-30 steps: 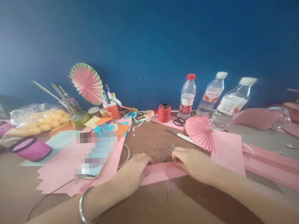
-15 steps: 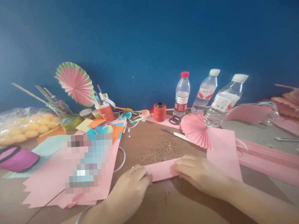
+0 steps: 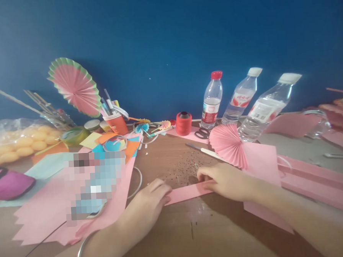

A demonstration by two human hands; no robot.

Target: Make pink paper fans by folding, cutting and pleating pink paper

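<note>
A narrow folded strip of pink paper (image 3: pixel 188 193) lies across the brown tabletop between my hands. My left hand (image 3: pixel 153 196) is closed on its left end, the fingertips pressed along the edge. At the other end my right hand (image 3: pixel 220 181) grips the strip, its index finger curled and its thumb on the paper. Just beyond the right hand, a pleated pink paper fan (image 3: pixel 228 145) rests on a pink sheet (image 3: pixel 261 160). A white-handled knife (image 3: pixel 209 153) touches the fan's left side.
Red thread spool (image 3: pixel 184 124), black scissors (image 3: pixel 202 133) and three water bottles (image 3: pixel 212 103) stand or lie at the back. Pink sheets (image 3: pixel 49 207) are stacked at left, with a blurred-out object on them. Behind are a paper cup (image 3: pixel 115 123) and a green-edged fan (image 3: pixel 74 87).
The pink paper looks narrower than before. My right hand has lifted slightly and its fingers have curled from a flatter hold. The whole view has shifted a little.
</note>
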